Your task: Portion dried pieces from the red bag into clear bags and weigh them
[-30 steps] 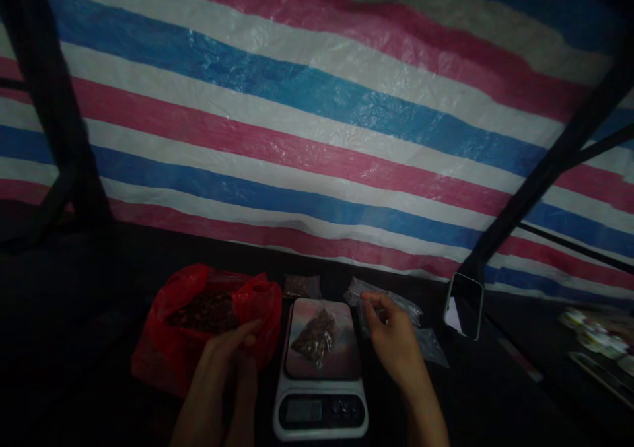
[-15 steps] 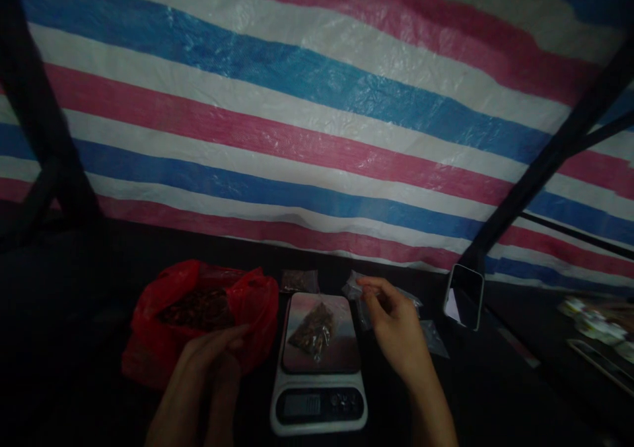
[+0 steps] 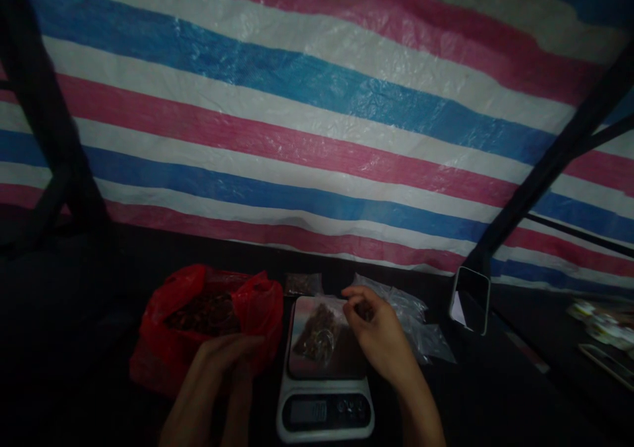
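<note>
A filled clear bag lies on the plate of a white digital scale. My right hand is at the plate's right edge, its fingers curled round something dark that I cannot make out. My left hand is in front of a red plastic bag, fingers bent, and whether it holds anything is hidden. Dark brown pieces fill the open red bag. Behind the scale lies a second small filled bag.
Flat clear bags lie right of the scale. A phone leans against a dark post farther right. Another flat device and pale crumpled items are at the far right. A striped sheet hangs behind.
My right hand has moved left and nearer, from the clear bags to the scale plate's edge. My left hand has shifted slightly right in view. The whole view has shifted slightly.
</note>
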Demonstrator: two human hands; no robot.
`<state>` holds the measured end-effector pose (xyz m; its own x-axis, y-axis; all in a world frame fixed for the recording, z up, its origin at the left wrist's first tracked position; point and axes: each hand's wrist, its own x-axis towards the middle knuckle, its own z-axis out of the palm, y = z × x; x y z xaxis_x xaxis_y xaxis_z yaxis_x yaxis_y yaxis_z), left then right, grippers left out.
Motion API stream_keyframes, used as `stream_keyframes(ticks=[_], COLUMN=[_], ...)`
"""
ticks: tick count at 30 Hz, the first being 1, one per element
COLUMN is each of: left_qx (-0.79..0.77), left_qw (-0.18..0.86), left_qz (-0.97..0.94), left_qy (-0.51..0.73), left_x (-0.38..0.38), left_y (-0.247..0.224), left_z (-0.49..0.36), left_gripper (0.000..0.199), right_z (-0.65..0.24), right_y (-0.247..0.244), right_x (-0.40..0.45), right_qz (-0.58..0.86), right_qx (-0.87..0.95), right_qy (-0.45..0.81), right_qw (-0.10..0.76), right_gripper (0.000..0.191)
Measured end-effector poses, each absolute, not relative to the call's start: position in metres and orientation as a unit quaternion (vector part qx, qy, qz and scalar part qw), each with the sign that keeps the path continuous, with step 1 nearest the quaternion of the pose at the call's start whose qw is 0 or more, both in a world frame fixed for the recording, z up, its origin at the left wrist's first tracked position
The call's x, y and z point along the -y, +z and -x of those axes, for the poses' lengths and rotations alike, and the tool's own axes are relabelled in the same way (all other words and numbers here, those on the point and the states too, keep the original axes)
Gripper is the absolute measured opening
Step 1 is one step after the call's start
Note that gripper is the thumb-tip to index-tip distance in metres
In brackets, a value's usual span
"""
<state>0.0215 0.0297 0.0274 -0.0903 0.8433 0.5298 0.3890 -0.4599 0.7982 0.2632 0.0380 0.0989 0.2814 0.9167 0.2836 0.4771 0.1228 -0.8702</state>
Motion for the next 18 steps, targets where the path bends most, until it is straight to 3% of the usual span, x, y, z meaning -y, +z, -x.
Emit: stream_keyframes(ticks=[3,8,13,18], left_qx=[-0.497,-0.493,-0.511,-0.474], left_qw=[0.256,0.442,0.448,0.467], left_qz=[-0.619,-0.536,-0.507,-0.497], left_qy=[0.552,0.524,0.530,0.557], left_x=[-0.032,-0.033,-0.038,-0.041], left_y=[0.027,0.015,0.000,0.030], left_z=[-0.025,-0.021,-0.010,-0.022], left_gripper=[0.026,0.046,0.037,0.041], right_z=[-0.249,-0.213,-0.188,-0.175], right_y=[0.112,0.131,0.124,0.115], right_x=[-0.035,-0.025,-0.032,-0.039], right_qz=[0.577,0.461,0.458,0.449], right_qx=[0.563,0.595,0.607,0.612], right_qy=[0.263,0.407,0.405,0.398], right_qw=[0.530,0.517,0.507,0.515], right_gripper=[0.024,0.011,0.015,0.017])
